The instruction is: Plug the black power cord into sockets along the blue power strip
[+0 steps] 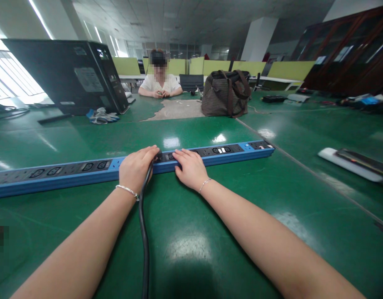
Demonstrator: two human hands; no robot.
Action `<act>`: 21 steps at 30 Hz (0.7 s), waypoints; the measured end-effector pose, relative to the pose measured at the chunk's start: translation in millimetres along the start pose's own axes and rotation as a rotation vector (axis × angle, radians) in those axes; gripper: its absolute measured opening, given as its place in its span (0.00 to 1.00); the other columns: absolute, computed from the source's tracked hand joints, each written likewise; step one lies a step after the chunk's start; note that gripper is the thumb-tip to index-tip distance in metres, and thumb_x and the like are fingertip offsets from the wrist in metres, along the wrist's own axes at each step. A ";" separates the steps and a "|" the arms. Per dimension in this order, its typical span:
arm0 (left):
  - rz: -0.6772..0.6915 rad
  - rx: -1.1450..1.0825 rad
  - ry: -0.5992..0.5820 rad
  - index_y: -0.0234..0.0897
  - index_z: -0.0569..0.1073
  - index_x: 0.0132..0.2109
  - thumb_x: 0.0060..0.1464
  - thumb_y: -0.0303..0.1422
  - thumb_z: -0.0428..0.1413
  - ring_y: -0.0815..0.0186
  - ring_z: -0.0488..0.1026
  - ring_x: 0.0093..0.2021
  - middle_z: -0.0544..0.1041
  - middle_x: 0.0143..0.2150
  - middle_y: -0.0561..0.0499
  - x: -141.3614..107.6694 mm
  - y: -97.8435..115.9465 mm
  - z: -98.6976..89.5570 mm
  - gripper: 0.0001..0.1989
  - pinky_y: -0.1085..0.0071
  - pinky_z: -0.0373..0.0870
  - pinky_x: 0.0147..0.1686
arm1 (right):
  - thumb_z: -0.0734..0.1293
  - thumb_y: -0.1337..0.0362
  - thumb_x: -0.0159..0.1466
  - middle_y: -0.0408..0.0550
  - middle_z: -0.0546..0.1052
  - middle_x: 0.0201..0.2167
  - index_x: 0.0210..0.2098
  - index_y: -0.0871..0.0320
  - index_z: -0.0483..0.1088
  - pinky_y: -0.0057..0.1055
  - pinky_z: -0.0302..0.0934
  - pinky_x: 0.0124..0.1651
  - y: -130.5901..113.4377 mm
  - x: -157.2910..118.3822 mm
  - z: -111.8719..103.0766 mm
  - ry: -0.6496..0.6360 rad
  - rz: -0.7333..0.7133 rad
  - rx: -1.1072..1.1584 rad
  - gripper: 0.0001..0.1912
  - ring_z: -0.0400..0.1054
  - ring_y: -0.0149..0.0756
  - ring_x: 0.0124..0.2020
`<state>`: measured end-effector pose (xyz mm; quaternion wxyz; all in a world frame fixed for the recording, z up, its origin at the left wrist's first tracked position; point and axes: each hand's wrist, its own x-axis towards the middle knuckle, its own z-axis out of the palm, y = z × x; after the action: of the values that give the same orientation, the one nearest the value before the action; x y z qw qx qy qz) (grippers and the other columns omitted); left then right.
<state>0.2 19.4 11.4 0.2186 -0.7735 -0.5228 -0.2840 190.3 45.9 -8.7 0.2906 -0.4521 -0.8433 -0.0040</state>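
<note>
A long blue power strip with black sockets lies across the green tabletop in front of me. My left hand is closed at the strip's middle on the end of a black power cord; the plug itself is mostly hidden by the fingers. From there the cord runs down over the table toward me. Just to the right, my right hand grips the strip, fingers over its socket face and thumb by the front side. Sockets show on both sides of my hands.
A black computer tower stands back left, with gloves beside it. A brown striped bag sits further back. Across the table sits a person. A white bar-shaped object lies at right.
</note>
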 end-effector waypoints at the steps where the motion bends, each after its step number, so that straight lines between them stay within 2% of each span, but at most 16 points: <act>1: 0.018 -0.001 -0.015 0.40 0.71 0.52 0.59 0.31 0.46 0.61 0.72 0.52 0.74 0.54 0.46 -0.3 1.9 -0.3 0.16 0.65 0.67 0.49 | 0.62 0.65 0.60 0.47 0.68 0.58 0.55 0.57 0.67 0.43 0.48 0.63 0.5 0.0 0.4 0.000 -0.001 0.000 0.22 0.57 0.41 0.60; 5: 0.025 0.035 -0.032 0.39 0.70 0.52 0.61 0.32 0.43 0.60 0.72 0.51 0.74 0.54 0.46 -2.0 8.1 0.4 0.16 0.64 0.67 0.47 | 0.62 0.65 0.60 0.46 0.68 0.58 0.55 0.56 0.67 0.43 0.48 0.63 2.4 0.4 0.9 -0.003 -0.004 0.002 0.23 0.57 0.41 0.60; 8: 0.005 0.044 -0.049 0.37 0.69 0.51 0.62 0.33 0.42 0.60 0.72 0.49 0.74 0.53 0.44 -2.8 8.9 2.5 0.16 0.64 0.67 0.46 | 0.60 0.66 0.61 0.47 0.68 0.58 0.56 0.58 0.66 0.42 0.49 0.63 -4.8 0.0 -4.6 0.035 -0.009 0.028 0.22 0.58 0.41 0.60; 10: 0.008 0.036 -0.085 0.35 0.68 0.51 0.61 0.33 0.42 0.59 0.71 0.51 0.73 0.53 0.42 -2.4 8.2 3.2 0.16 0.63 0.67 0.47 | 0.57 0.66 0.64 0.45 0.68 0.58 0.57 0.57 0.65 0.40 0.49 0.63 -17.7 -2.3 -11.7 0.076 -0.049 0.069 0.22 0.58 0.38 0.60; 13: 0.010 0.025 -0.135 0.34 0.67 0.52 0.60 0.32 0.43 0.57 0.66 0.56 0.72 0.54 0.40 -0.8 6.9 1.7 0.16 0.60 0.63 0.53 | 0.55 0.61 0.66 0.45 0.64 0.61 0.58 0.55 0.64 0.38 0.47 0.64 -45.8 -10.0 -22.1 0.084 -0.197 0.114 0.22 0.54 0.37 0.62; 17: 0.033 0.015 -0.184 0.38 0.68 0.52 0.59 0.33 0.45 0.58 0.61 0.61 0.71 0.55 0.43 3.3 6.5 -5.0 0.16 0.58 0.58 0.58 | 0.56 0.56 0.66 0.40 0.64 0.61 0.55 0.50 0.66 0.42 0.38 0.67 -78.9 -20.3 -25.2 0.028 -0.414 0.126 0.20 0.47 0.38 0.65; 19: 0.046 0.006 -0.218 0.38 0.68 0.51 0.59 0.30 0.45 0.57 0.61 0.61 0.71 0.56 0.43 5.9 7.4 -8.9 0.15 0.56 0.58 0.58 | 0.56 0.57 0.67 0.38 0.68 0.58 0.53 0.50 0.68 0.41 0.36 0.67 -90.0 -21.5 -23.1 0.024 -0.447 0.144 0.18 0.50 0.36 0.63; 21: 0.063 0.006 -0.241 0.37 0.68 0.51 0.58 0.28 0.45 0.55 0.61 0.61 0.71 0.55 0.42 8.0 8.3 -12.1 0.16 0.53 0.58 0.58 | 0.56 0.58 0.67 0.38 0.72 0.53 0.48 0.50 0.71 0.38 0.39 0.66 -98.8 -19.7 -20.4 0.050 -0.394 0.172 0.16 0.55 0.34 0.60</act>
<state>7.7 14.2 25.4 0.1654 -0.8175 -0.5214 -0.1801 132.9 -33.0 23.8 0.3424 -0.2519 -0.9052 0.0002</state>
